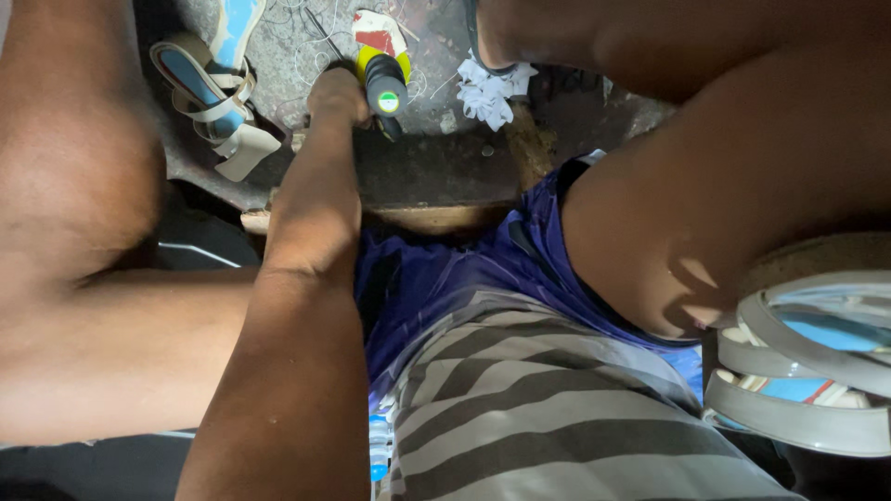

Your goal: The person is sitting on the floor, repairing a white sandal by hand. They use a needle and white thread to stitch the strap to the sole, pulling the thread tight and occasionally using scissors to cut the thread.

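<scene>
From the head camera, the left hand [336, 95] reaches down between the person's knees and closes around the black and yellow handle of a tool [384, 85], held just above the grey floor [306, 46]. The right hand is out of view. A beige strapped sandal with a blue insole [212, 100] lies just left of the hand, and a crumpled white cloth [490, 91] lies to the right. Another strapped sandal [807, 362] rests by the right knee.
</scene>
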